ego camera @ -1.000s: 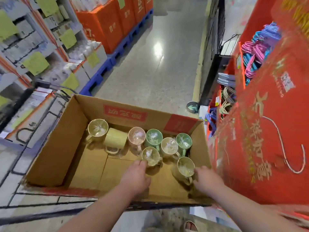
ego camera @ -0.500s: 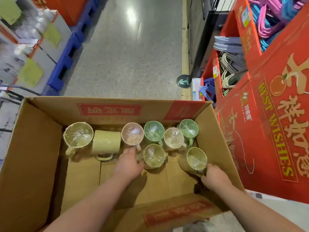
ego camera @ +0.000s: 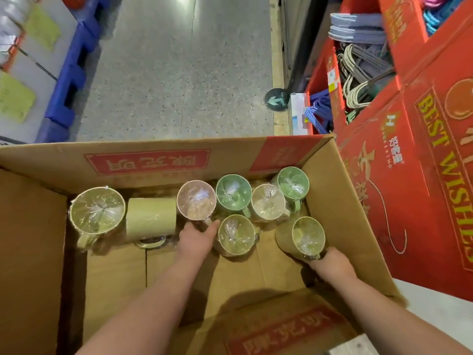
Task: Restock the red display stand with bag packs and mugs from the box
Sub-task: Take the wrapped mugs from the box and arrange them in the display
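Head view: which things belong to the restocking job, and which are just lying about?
Job: cardboard box, wrapped mugs, red display stand, left hand at pink mug, right hand gripping yellow mug.
Lying about: hangers, blue pallet, floor arrow sticker.

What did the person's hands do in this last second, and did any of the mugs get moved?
The left hand slid forward from the front middle mug to the handle of the pink mug. The right hand closed in on the yellow mug at the right side and now grips its handle. The mugs kept their places in the box.
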Tool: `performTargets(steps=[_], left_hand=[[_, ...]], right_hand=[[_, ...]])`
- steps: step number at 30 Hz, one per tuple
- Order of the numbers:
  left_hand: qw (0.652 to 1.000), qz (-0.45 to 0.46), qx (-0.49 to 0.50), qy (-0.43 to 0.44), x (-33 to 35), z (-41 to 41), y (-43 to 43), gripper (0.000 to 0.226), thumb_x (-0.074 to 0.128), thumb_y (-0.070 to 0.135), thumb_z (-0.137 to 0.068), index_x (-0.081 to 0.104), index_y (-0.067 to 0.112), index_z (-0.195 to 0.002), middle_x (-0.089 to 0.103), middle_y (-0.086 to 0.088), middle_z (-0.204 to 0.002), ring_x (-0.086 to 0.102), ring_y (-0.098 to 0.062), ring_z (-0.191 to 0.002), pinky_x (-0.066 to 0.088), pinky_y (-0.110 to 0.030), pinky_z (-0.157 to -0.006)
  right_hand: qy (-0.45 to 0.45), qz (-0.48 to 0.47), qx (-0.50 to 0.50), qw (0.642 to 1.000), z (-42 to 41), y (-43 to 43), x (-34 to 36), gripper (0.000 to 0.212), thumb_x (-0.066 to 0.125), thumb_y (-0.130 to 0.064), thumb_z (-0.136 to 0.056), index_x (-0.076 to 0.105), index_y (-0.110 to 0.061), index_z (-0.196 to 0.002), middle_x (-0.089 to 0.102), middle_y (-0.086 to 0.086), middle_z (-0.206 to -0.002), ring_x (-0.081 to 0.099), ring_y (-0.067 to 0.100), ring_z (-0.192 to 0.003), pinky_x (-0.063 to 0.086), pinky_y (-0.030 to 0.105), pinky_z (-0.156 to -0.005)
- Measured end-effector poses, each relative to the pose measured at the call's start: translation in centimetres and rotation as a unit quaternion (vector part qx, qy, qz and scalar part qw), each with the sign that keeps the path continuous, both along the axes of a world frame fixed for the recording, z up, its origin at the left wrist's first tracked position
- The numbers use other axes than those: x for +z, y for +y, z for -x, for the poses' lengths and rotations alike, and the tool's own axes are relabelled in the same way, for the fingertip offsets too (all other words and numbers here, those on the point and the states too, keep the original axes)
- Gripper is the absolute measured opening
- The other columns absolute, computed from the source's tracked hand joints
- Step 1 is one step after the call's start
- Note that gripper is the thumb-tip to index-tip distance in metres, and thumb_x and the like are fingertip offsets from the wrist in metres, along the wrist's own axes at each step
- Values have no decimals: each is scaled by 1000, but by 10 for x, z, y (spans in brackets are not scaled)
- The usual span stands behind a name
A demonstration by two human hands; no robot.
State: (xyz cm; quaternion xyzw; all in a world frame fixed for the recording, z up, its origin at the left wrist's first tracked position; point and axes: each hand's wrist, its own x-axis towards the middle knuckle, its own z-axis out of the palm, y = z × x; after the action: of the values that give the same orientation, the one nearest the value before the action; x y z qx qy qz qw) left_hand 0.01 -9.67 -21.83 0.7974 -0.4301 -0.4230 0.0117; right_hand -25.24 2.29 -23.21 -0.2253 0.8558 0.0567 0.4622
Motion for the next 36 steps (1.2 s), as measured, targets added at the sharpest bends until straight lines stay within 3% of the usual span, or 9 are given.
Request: performTargets(steps=[3,9,13,16,23,29,34,36], left_hand=[[999,4,44,3,-6,4,-2,77,70,51,-77,43,4,-132,55,-16,-129,53,-36,-117,43,-43,-97],[996,37,78,7,-11,7,-2,63,72,39,-79,49,1,-122,61,-14,-114,58,-35,-107,45,-37,-87],[994,79,75,23,0,6,7,26,67,25,-86,54,7,-98,58,-2,-85,58,-25,-85,38,-28,-71],[994,99,51,9,8,3,13,16,61,23,-90,52,10,-92,55,0,-78,54,-22,-76,36,-27,-63],[990,134,41,-12,33,-5,19,10,54,18,-92,54,8,-89,55,-3,-72,51,-25,-71,37,-29,-65],[989,142,33,7,61,-12,30,14,50,18,-93,57,6,-96,60,-10,-82,55,-28,-75,40,-31,-64],[982,189,5,19,97,-8,36,14,50,17,-95,53,7,-87,56,-7,-76,50,-20,-66,33,-29,-56],[979,204,-11,21,109,-7,38,13,50,18,-95,51,8,-87,56,-7,-76,50,-24,-69,34,-30,-59]], right_hand=[[-11,-23,-3,1000,-2,-1,-1,28,64,-31,-83,51,-11,-98,66,10,-104,64,28,-96,48,32,-78],[-21,-76,12,997,-4,1,-8,51,75,-35,-77,53,-10,-116,61,8,-117,60,25,-107,49,33,-89],[-6,-31,8,999,-6,-1,-4,43,64,-43,-84,58,-9,-109,65,10,-110,62,28,-101,47,33,-81],[-5,13,7,1000,-7,-1,2,28,60,-33,-86,57,-9,-102,63,7,-99,59,28,-93,42,29,-73],[13,123,-22,992,-7,3,31,16,58,-28,-87,48,-18,-80,57,1,-79,53,24,-77,36,31,-62],[10,178,-38,983,-6,6,67,26,57,-26,-87,40,-23,-68,52,-4,-71,51,21,-73,31,26,-50],[5,236,-35,971,-8,8,97,29,59,-27,-88,39,-23,-67,52,-3,-69,50,19,-69,33,28,-53],[6,259,-32,965,-9,7,108,33,60,-27,-88,36,-23,-66,50,-3,-66,47,16,-64,33,27,-53]])
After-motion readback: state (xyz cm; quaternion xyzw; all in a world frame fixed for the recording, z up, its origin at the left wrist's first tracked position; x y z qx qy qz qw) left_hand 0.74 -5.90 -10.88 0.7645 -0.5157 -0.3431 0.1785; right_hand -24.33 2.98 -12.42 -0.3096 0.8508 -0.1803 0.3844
